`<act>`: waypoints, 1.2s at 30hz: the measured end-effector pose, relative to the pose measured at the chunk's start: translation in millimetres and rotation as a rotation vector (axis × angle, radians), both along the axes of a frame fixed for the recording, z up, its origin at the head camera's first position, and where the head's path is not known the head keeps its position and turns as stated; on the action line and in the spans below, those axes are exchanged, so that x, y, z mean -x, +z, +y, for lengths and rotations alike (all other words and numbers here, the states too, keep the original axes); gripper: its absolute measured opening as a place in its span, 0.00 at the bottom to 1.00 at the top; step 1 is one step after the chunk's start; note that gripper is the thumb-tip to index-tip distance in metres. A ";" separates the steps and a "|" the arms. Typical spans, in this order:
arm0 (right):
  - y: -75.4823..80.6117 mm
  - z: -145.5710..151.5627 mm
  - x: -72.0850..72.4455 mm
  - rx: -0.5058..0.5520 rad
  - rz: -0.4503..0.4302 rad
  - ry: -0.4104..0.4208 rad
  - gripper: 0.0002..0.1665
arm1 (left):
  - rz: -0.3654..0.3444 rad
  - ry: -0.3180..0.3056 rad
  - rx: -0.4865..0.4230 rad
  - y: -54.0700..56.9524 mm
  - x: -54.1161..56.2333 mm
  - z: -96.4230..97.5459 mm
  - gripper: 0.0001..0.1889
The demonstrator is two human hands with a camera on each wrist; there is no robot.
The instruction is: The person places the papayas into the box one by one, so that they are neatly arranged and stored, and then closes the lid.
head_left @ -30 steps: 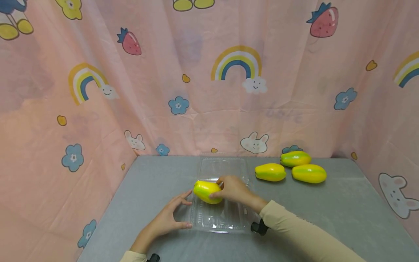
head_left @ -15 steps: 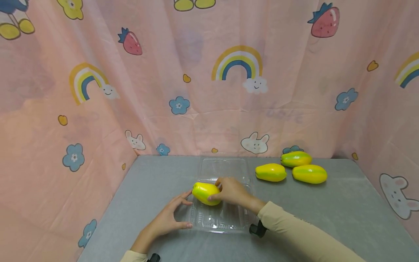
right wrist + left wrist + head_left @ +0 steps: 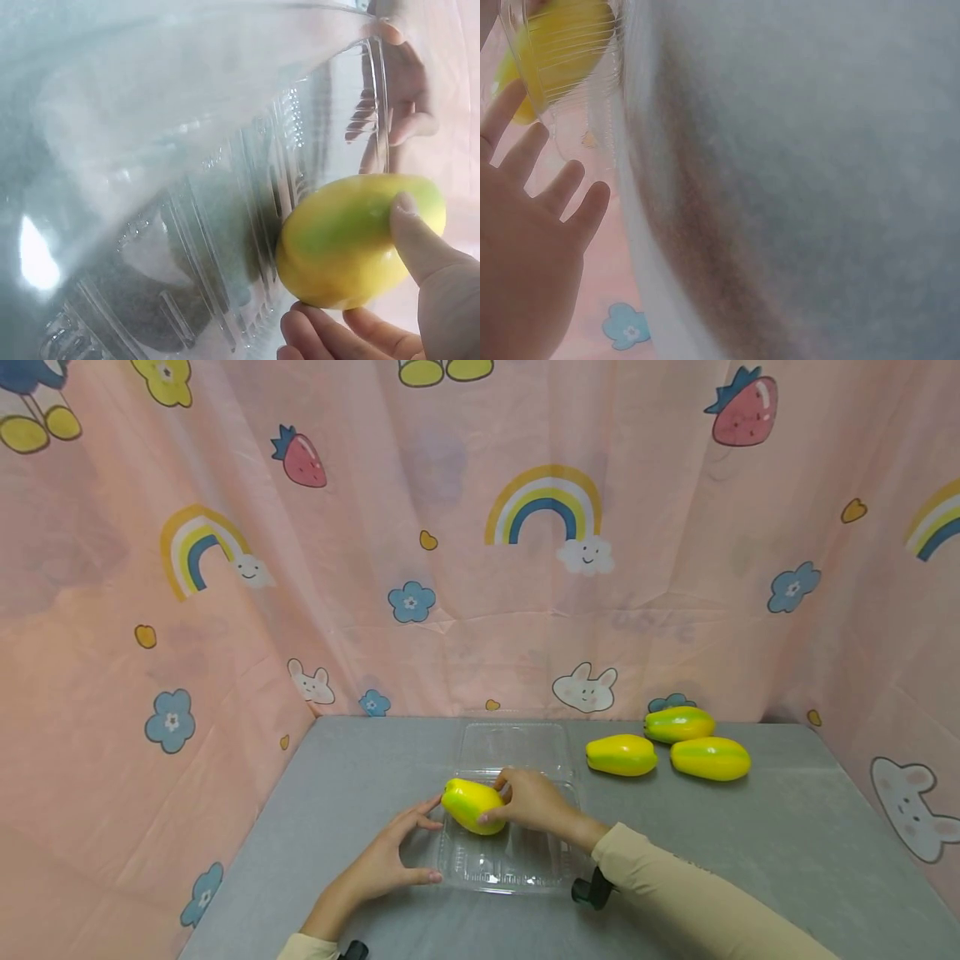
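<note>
My right hand pinches a yellow-green papaya between thumb and fingers, over the left part of a clear plastic clamshell box. In the right wrist view the thumb lies along the upper side of the papaya, with fingers beneath it; the box's ribbed wall is close by. My left hand is spread at the box's left edge, forefinger beside the papaya's narrow end and thumb near the front left corner. In the left wrist view the fingers of the left hand are straight and apart.
The box's lid lies folded back toward the curtain. Three more papayas lie at the back right: one nearer papaya, one behind and one to the right. A pink patterned curtain borders the grey table.
The right hand has shifted the papaya slightly left and toward the front of the box, and its narrow end has turned a little. The left hand has stayed in place.
</note>
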State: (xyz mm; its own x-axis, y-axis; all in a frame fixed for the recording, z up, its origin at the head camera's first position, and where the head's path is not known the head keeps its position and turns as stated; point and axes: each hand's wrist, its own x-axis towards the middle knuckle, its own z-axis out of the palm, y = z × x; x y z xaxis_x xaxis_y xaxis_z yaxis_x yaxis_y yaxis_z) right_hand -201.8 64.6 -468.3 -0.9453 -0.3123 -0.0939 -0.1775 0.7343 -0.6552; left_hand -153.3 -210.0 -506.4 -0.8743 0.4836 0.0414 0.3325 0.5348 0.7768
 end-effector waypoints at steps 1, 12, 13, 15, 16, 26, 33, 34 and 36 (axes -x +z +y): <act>-1.0 0.4 0.3 0.012 -0.005 -0.001 0.38 | 0.000 0.002 0.000 0.1 -0.2 0.2 0.34; -7.3 5.3 2.8 0.074 -0.045 0.012 0.37 | -0.006 0.012 0.009 -2.6 0.2 -0.5 0.34; -8.0 5.8 3.1 0.074 -0.051 0.012 0.36 | -0.006 0.012 0.011 -3.4 0.5 -0.6 0.33; -8.6 7.2 3.7 0.083 -0.066 0.017 0.36 | -0.003 0.010 0.013 -4.6 1.0 -1.0 0.33; -8.7 8.0 3.9 0.091 -0.077 0.022 0.36 | -0.001 0.009 0.013 -5.1 1.1 -1.0 0.33; -4.1 13.1 4.9 0.192 -0.182 0.061 0.33 | 0.000 -0.008 -0.011 -2.4 1.3 -0.3 0.34; -3.7 14.5 5.6 0.229 -0.216 0.072 0.32 | -0.008 -0.002 -0.010 -1.4 0.7 0.1 0.34; -4.1 15.1 5.7 0.230 -0.216 0.072 0.32 | -0.007 -0.002 -0.011 -1.4 0.7 0.1 0.34; -5.5 16.0 5.9 0.226 -0.217 0.063 0.32 | -0.004 -0.001 -0.010 -2.1 0.8 0.1 0.34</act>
